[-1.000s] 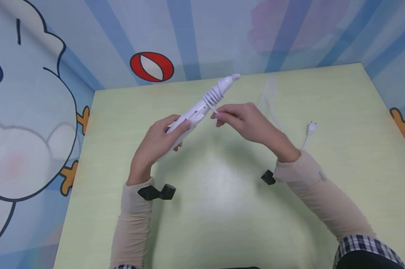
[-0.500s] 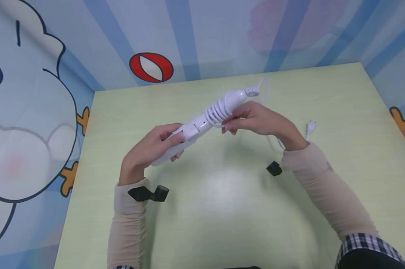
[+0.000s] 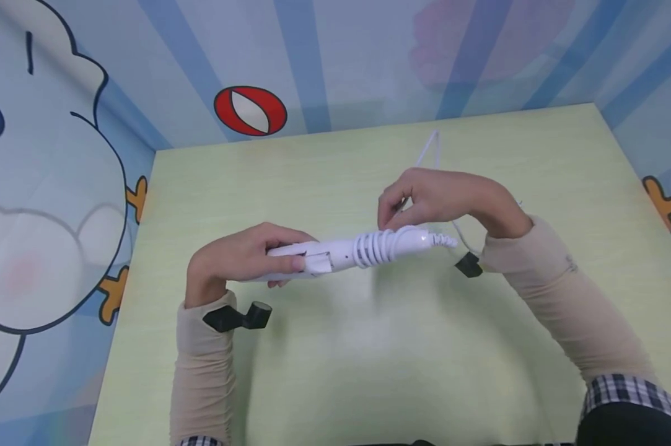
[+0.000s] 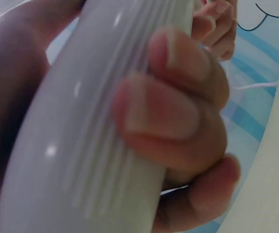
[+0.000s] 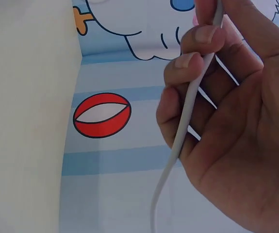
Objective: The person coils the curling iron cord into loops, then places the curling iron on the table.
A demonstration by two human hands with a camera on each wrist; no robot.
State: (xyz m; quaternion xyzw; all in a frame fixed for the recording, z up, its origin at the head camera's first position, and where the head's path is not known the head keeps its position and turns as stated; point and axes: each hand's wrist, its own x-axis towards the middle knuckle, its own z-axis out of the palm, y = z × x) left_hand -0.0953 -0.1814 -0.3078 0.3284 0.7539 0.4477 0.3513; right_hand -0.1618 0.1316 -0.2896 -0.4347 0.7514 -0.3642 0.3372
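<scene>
A white hair straightener (image 3: 342, 254) lies nearly level above the table, its cord end pointing right. My left hand (image 3: 243, 255) grips its body, thumb on the near side; in the left wrist view, fingers (image 4: 163, 111) curl over the ribbed white casing (image 4: 81, 145). Several turns of white power cord (image 3: 375, 248) wrap the barrel beside the ridged cord sleeve (image 3: 443, 240). Just above these coils, my right hand (image 3: 432, 197) pinches the cord. Seen from the right wrist, the cord (image 5: 187, 109) runs across the curled fingers and hangs down past the palm.
The pale green-yellow table (image 3: 368, 371) spreads under both hands. Behind it stands a blue-striped wall (image 3: 357, 62) with a printed red ball (image 3: 250, 110). A loose loop of cord (image 3: 427, 145) rises behind the right hand. The plug is mostly hidden by the right forearm.
The straightener has swung from a steep slant to nearly level, coming lower and nearer. My right hand has carried the cord from the near side over to the far side of the barrel.
</scene>
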